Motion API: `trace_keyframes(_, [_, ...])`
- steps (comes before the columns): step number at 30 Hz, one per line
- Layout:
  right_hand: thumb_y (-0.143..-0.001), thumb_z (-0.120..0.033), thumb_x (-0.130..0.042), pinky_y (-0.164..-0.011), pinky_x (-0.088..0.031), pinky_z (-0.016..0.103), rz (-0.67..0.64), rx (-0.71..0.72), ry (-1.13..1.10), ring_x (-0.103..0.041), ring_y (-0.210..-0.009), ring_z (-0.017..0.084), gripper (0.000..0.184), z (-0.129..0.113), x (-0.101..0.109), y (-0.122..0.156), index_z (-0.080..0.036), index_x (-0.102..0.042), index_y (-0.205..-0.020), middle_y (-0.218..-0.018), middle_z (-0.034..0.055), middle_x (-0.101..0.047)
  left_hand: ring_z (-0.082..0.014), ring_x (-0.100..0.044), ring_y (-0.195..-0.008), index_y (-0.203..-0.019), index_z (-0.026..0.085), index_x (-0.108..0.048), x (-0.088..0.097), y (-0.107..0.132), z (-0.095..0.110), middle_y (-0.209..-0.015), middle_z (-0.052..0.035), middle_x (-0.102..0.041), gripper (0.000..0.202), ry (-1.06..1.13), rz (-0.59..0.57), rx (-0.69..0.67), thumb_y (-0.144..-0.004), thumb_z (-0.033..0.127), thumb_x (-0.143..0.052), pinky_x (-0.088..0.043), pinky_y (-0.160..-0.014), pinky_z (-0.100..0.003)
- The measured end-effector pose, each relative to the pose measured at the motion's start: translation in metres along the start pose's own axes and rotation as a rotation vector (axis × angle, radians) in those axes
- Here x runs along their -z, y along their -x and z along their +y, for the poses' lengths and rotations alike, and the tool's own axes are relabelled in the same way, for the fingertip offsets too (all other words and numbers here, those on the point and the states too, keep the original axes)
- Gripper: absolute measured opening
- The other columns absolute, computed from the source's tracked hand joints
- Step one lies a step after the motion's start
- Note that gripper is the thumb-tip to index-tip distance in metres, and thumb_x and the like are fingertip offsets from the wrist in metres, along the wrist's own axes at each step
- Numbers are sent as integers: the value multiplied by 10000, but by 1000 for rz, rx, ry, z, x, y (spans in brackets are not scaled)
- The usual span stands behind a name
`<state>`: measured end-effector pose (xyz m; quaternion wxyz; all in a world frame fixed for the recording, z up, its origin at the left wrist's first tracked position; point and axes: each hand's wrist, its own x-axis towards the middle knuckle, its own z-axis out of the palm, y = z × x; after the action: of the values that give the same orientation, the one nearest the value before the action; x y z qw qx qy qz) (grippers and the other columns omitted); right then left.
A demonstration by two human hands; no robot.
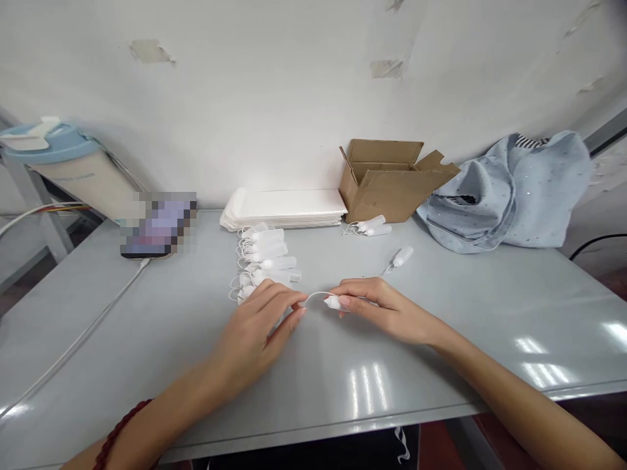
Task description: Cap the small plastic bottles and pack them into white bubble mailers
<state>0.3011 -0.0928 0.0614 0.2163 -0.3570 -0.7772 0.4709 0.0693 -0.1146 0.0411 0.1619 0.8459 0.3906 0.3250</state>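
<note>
In my right hand (389,312), thumb and fingers pinch a small white dropper bottle (332,302); most of its body is hidden behind them. A thin white cord (317,294) arches from the bottle's tip end to my left hand (255,333), whose thumb and fingertips are closed on its other end. Beyond my left hand lies a column of similar small bottles (272,249) with looped cords, partly covered by that hand. Another single bottle (403,255) rests beyond my right hand, and a few more bottles (376,229) lie in front of the cardboard box.
A stack of white envelopes (289,203) lies against the wall, beside an open cardboard box (392,196). On the right sits a light blue cloth bag (533,196). To the left are a phone (159,225) with a white charging cable (93,326) and a large blue-lidded tumbler (83,173).
</note>
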Motion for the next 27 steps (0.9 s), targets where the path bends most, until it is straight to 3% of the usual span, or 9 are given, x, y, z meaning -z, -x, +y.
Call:
trace_keyframes(7, [-962, -299, -415, -694, -374, 234, 23, 1, 11, -521, -747, 115, 250, -3, -2, 0, -179, -614, -872, -796, -6, -579, -142, -515, -739, -887, 183, -602, 0, 1, 4, -750, 2, -621, 119, 85, -45, 19, -901, 133, -495, -435, -662, -249])
trace_keyframes(16, [-964, -308, -406, -646, -361, 240, -24, -8, -22, -504, -726, 116, 258, -5, -6, 0, -179, -619, -895, -787, -7, -571, -101, -477, -570, -846, 207, -677, 6, -1, 12, -652, 30, -560, 169, 259, -82, 253, -892, 236, -517, -385, -533, -205])
trace_keyframes(21, [-959, -332, -419, -650, -362, 242, -33, -8, -31, -502, -730, 118, 267, -7, -6, 2, -179, -635, -926, -786, -5, -571, -104, -469, -572, -815, 206, -666, 5, -1, 14, -640, 32, -548, 177, 276, -58, 323, -888, 269, -517, -372, -539, -210])
trace_keyframes(27, [-964, -327, -410, -691, -381, 249, -53, -13, -43, -520, -766, 124, 281, -8, -8, 4, -177, -646, -992, -824, 4, -586, -105, -487, -594, -848, 214, -680, 4, -2, 16, -666, 30, -557, 165, 371, -135, 358, -879, 261, -525, -383, -574, -216])
